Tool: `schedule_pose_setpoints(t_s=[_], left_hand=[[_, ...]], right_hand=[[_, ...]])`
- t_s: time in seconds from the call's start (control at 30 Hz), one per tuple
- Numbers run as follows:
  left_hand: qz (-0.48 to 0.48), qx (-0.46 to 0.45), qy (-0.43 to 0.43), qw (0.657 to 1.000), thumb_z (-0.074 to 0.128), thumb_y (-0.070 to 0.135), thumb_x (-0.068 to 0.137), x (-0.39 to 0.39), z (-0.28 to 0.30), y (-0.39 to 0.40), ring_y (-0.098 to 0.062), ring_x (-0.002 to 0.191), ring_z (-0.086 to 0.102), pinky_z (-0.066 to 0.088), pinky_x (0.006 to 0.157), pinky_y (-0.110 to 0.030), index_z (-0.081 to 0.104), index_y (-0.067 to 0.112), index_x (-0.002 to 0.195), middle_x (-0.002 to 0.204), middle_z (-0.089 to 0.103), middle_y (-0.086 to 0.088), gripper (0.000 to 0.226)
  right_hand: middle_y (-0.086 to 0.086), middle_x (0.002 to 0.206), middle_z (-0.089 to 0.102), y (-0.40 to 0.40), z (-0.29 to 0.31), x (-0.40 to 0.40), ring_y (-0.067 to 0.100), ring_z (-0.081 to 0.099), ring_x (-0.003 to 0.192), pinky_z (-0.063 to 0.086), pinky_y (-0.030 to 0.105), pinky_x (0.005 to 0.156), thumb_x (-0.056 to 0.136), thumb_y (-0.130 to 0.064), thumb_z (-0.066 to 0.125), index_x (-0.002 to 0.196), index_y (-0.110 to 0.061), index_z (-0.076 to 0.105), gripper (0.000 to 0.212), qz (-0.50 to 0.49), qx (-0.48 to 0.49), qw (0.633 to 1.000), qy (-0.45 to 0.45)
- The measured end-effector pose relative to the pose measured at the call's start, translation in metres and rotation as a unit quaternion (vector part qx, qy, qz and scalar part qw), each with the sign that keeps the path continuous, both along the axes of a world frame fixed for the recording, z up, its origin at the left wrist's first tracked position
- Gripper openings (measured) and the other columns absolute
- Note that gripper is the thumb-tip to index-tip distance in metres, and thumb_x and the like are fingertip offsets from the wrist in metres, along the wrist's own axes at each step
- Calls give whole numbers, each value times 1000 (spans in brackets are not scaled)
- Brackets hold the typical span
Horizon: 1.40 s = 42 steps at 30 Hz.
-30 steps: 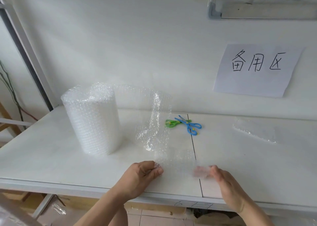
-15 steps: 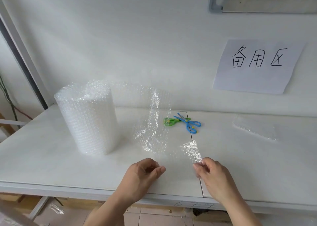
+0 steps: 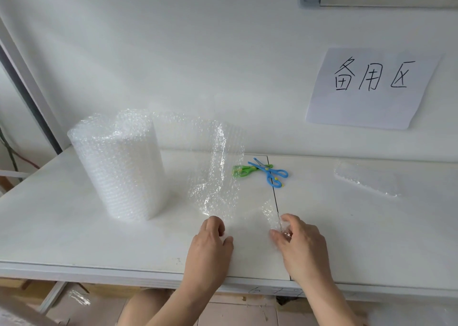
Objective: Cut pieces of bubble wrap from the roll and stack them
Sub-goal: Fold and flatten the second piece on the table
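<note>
White counter (image 3: 74, 226): roll (image 3: 119, 167) upright at left, its loose sheet (image 3: 218, 177) trailing forward. Left hand (image 3: 210, 244) and right hand (image 3: 297, 244) each pinch the sheet's near edge.

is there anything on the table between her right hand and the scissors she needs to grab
Nothing visible. The right hand pinches the loose bubble wrap; bare table lies between it and the scissors. It must let go first.

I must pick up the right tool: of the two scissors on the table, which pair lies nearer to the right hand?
The blue scissors, which lie closer to the right hand. The green scissors lie further left, partly beneath the blue blades.
</note>
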<state>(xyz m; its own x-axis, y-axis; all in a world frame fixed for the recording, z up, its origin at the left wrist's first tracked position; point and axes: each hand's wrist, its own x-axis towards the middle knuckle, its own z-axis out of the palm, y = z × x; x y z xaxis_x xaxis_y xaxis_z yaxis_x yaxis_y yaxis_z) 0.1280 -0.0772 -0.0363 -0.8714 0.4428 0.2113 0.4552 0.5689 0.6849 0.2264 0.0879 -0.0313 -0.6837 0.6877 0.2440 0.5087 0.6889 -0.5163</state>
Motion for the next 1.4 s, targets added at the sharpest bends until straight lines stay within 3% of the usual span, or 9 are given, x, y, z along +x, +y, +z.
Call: schedule_pose_setpoints(t_s=[0.17,0.3,0.43,0.53,0.63,0.73,0.87,1.23,1.4], left_hand=[[-80,-88,202,972,57,19,80,-4,-15,-3,-27,110,58,46,90,-36,67,31,104,120,63,3,29],[-129,-158,188,961,38,39,89,-9,-9,-10,-17,119,59,44,97,-30,69,38,102,116,65,21,33],[-151,-170,106,968,11,64,83,-13,4,-7,-2,136,30,18,105,-19,63,35,113,135,48,25,67],[-144,-191,128,963,15,62,86,-12,1,0,-13,140,34,24,110,-29,60,29,117,146,46,14,63],[-145,-297,107,938,-10,70,84,-11,-1,-3,-18,151,6,6,119,-36,21,31,153,164,10,12,85],[-146,-352,83,921,-7,65,89,-15,4,-5,-18,151,-10,-4,120,-40,1,31,156,165,-6,12,76],[-156,-373,78,911,6,59,98,-15,5,-4,-18,150,-13,-5,120,-44,-1,32,156,164,-10,12,64],[-141,-362,80,918,4,63,96,-16,-2,-7,-18,151,-12,-5,120,-44,-1,35,155,164,-10,12,66],[-131,-344,97,925,3,64,95,-15,-4,-7,-19,151,-7,-2,120,-43,3,34,155,165,-5,11,67]], right_hand=[[-4,143,51,6,-9,1,26,48,129,44,41,96,90,-34,62,139,-29,50,51,41,54,997,-25],[-6,149,48,8,-5,4,22,34,141,33,36,104,100,-41,30,130,-30,59,43,159,170,969,-83],[-23,158,-15,9,11,6,3,-22,145,-4,24,115,79,-69,-12,154,-37,5,83,276,104,928,-227],[-23,151,-29,8,18,7,3,-28,143,-6,31,119,69,-73,-17,153,-36,-8,92,278,97,911,-288],[-22,153,-28,5,17,5,2,-29,141,-7,32,119,69,-72,-17,153,-37,-11,91,275,87,910,-299],[-21,156,-25,6,17,4,0,-29,140,-8,31,119,74,-71,-14,153,-37,-10,86,275,77,905,-315],[-18,160,-19,2,24,-4,6,-24,146,-3,34,119,98,-58,6,155,-33,-2,63,251,74,910,-322],[-7,164,-15,-10,12,-7,14,-14,150,-2,37,120,95,-64,13,156,-28,-3,72,188,50,935,-297],[9,142,42,-28,21,10,27,36,131,32,37,106,89,-72,25,138,-10,43,80,10,91,965,-247]])
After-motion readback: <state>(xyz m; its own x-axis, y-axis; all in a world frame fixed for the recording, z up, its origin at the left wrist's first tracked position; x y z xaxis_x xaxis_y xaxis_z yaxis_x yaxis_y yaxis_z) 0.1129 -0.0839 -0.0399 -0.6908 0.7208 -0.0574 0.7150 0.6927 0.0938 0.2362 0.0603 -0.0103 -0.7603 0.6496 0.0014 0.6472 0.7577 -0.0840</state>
